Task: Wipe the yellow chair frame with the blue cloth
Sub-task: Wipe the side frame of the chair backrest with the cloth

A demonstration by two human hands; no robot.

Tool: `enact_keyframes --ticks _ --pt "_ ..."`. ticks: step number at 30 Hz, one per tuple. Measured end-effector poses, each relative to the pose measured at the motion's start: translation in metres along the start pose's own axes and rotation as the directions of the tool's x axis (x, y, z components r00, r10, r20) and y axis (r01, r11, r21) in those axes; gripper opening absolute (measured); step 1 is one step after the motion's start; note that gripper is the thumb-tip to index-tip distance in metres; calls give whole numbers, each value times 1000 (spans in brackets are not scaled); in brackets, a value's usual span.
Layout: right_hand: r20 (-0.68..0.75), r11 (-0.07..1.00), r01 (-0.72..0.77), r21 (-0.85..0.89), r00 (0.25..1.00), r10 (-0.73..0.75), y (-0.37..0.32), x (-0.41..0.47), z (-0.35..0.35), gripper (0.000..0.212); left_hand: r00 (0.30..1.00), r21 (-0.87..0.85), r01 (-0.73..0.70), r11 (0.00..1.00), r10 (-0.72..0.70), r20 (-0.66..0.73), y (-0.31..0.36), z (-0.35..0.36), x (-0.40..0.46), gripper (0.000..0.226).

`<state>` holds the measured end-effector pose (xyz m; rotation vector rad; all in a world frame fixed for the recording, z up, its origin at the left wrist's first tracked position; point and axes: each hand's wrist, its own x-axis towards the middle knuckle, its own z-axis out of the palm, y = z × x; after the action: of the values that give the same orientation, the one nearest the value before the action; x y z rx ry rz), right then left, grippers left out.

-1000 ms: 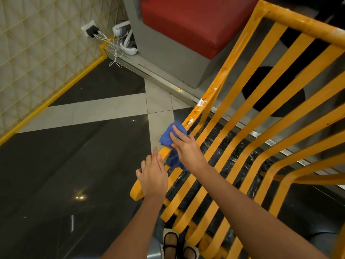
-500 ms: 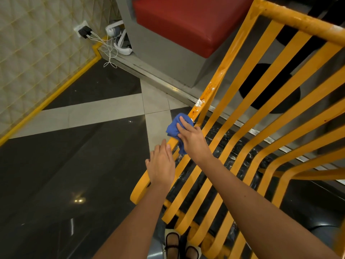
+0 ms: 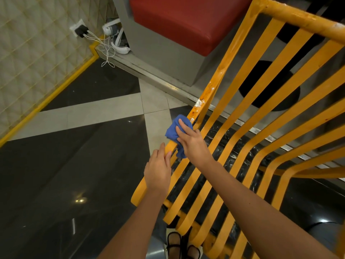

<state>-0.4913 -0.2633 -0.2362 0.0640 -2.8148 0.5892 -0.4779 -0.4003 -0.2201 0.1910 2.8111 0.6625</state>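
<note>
The yellow chair frame (image 3: 229, 58) has curved slats and fills the right half of the view. White smears mark its left side rail. My right hand (image 3: 193, 142) presses the blue cloth (image 3: 174, 132) against that left rail about halfway down. Just below it my left hand (image 3: 158, 170) rests flat on the same rail, fingers together and pointing up the rail, holding nothing.
A red cushioned bench (image 3: 186, 21) on a grey base stands behind the chair. At the far left a wall socket (image 3: 79, 29) holds plugs with white cables (image 3: 106, 51) trailing on the floor. Dark glossy floor tiles (image 3: 65, 174) lie to the left. My shoes (image 3: 183, 246) are at the bottom.
My right hand has slid the blue cloth up the left rail. My left hand has moved up the rail after it.
</note>
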Motion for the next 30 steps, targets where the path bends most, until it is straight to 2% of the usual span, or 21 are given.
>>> enact_keyframes --ticks 2,4,8,12,15,17,19,22,24,26,27,28,30 --pt "74 999 19 37 997 -22 2 -5 2 37 1000 -18 -3 1000 3 -2 -1 0 0 48" --pt "28 1000 25 12 999 -25 6 1 -1 37 1000 -19 -4 1000 4 -3 -1 0 0 48" --pt "-76 998 -54 39 996 57 4 14 -8 30 1000 -19 -5 1000 5 -4 -1 0 1 47" --pt "33 999 -35 -10 999 35 -8 -4 0 33 999 -44 -20 999 19 -27 -3 3 2 46" --pt "98 999 -34 37 995 31 -3 -2 -4 34 999 -56 -21 998 19 -29 -5 6 2 46" --pt "80 992 -118 44 990 115 6 10 -9 32 1000 -59 -15 998 13 -28 -6 6 2 46" --pt "125 973 -210 99 972 198 12 20 -13 33 996 -74 -32 997 26 -83 -3 4 2 44" --pt "175 918 -285 276 954 244 12 22 -23 36 977 -153 -142 978 114 -178 18 2 7 44" --pt "204 852 -346 392 936 286 13 20 -34 37 975 -254 -218 942 198 -104 37 5 16 47" --pt "244 790 -401 463 915 321 18 19 -41 42 974 -382 -205 901 228 16 50 10 27 50" --pt "260 763 -417 493 908 329 20 18 -42 44 972 -385 -184 904 225 66 53 14 33 52" --pt "274 745 -424 515 905 326 22 17 -44 47 973 -323 -173 930 212 89 54 18 39 52" --pt "290 738 -417 531 908 304 23 16 -48 50 978 -90 -192 977 198 60 54 24 47 53"
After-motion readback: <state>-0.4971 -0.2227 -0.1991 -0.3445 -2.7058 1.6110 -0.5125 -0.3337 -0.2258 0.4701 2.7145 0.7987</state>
